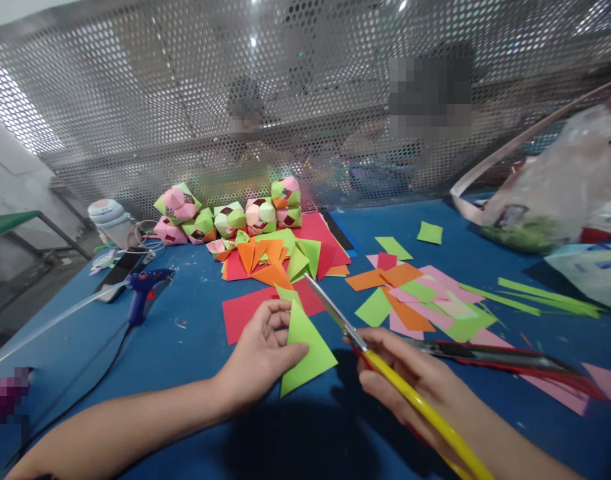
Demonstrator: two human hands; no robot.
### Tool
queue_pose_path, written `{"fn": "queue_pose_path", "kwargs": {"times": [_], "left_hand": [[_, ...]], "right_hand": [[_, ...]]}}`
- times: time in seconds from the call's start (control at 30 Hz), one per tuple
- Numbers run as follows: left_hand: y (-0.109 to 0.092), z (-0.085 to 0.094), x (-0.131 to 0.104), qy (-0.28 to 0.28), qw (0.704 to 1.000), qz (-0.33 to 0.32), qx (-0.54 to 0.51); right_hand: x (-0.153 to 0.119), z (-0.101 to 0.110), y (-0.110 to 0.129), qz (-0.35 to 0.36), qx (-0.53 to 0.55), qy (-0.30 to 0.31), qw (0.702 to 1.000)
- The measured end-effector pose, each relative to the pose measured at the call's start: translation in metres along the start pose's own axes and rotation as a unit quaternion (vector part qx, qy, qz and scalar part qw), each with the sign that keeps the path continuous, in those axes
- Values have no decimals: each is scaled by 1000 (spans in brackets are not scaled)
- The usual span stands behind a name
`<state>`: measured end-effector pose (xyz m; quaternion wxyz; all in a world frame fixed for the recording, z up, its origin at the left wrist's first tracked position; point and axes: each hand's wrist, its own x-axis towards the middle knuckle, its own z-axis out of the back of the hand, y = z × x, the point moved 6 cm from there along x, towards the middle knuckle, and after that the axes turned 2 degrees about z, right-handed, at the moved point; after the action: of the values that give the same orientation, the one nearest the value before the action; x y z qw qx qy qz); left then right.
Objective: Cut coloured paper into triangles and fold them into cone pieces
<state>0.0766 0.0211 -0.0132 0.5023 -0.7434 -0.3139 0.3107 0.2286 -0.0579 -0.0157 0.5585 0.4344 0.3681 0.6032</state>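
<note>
A folded piece of green paper (307,353) is pinched between the thumb and fingers of my left hand (265,347), its corner pointing right. My right hand (410,373) grips scissors (343,323) with a yellow handle. Their blades point up and left, just past the paper's upper right edge; I cannot tell whether they touch it. Beyond my left hand lie a red paper sheet (243,310) and a pile of folded orange paper pieces (268,260) with green ones among them.
Folded paper balls (230,220) line the mesh panel. A blue glue gun (144,293), a phone (118,273) and a white bottle (110,220) stand or lie at left. Cut paper scraps (425,293), a utility knife (505,360) and a plastic bag (545,180) are at right.
</note>
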Motion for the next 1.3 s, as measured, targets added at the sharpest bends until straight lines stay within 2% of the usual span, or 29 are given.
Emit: {"fn": "queue_pose_path", "kwargs": {"times": [0.07, 0.13, 0.23, 0.3, 0.37, 0.43, 0.57, 0.63, 0.7, 0.8, 0.9, 1.03, 1.2, 1.27, 1.3], "left_hand": [[4, 3, 2, -14, 999, 18, 39], [8, 4, 3, -4, 994, 55, 97], [13, -2, 1, 81, 966, 116, 215], [11, -4, -1, 126, 938, 123, 298], [4, -2, -1, 128, 915, 109, 368], [-3, 3, 2, 105, 882, 78, 453], [-16, 11, 10, 47, 773, -22, 632], [-17, 16, 13, 32, 758, -41, 650], [-18, 19, 16, 26, 770, -51, 636], [-25, 23, 18, 8, 803, -76, 591], [-32, 28, 17, -33, 846, -102, 523], [-33, 31, 13, -69, 900, -123, 412], [-30, 27, 8, -75, 945, -138, 288], [-30, 25, 7, -71, 960, -140, 233], [-29, 24, 7, -67, 966, -139, 206]], "right_hand": [[1, 3, -1, -5, 4, -20, 1000], [2, 6, 0, -2, 4, -36, 999], [3, 10, 2, -3, 3, -54, 999], [3, 11, 3, -10, -1, -56, 998], [3, 11, 3, -15, -5, -50, 999], [3, 9, 0, -24, -20, -32, 999], [5, 11, -10, -21, -116, -17, 993], [7, 16, -16, -11, -204, -22, 979], [9, 19, -21, 8, -312, -20, 950], [10, 21, -29, 42, -463, -13, 885], [8, 19, -34, 66, -542, -6, 838], [7, 16, -31, 91, -582, -12, 808], [14, 30, -33, 62, -631, -34, 773], [17, 36, -32, 56, -625, -37, 778], [18, 39, -30, 60, -602, -37, 795]]}}
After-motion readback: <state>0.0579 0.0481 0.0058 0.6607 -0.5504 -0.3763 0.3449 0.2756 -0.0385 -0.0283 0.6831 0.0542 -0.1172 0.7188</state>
